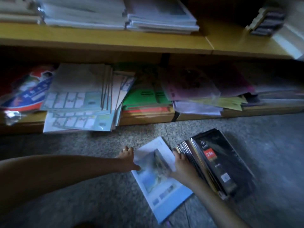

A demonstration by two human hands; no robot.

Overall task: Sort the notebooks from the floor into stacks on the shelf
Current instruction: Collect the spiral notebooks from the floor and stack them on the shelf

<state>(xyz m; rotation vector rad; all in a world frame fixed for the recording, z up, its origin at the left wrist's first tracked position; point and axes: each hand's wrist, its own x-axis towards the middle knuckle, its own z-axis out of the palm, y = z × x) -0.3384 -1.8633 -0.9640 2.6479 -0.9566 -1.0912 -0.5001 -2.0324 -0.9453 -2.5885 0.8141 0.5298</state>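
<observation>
Pale blue-and-white covers mark the two notebooks [158,183] on the floor [79,203], the upper one lying skewed across the lower, a little in front of the lower shelf [148,118]. The left hand [127,156] pinches the upper notebook's left edge, thumb over the cover. The right hand [181,165] has its fingers curled down at the seam between that notebook and the black stack [220,163] touching it on the right; blur hides which of the two it grips. The covers look slick, so a lift from the edges alone could let the lower notebook slide free and drop back. The black stack is fanned along its near side and seems wrapped in film, so a nudge from the right wrist might spread it further across the floor. Beyond, a pile of pale booklets [77,102] on the lower shelf already hangs over the shelf's front edge, and a brush from an arm passing above it would likely tip it off. The green books [144,96] beside it lean unevenly. The white stacks [161,18] on the upper shelf [115,40] look alike in this dim light, so a notebook could easily land on the wrong one.
</observation>
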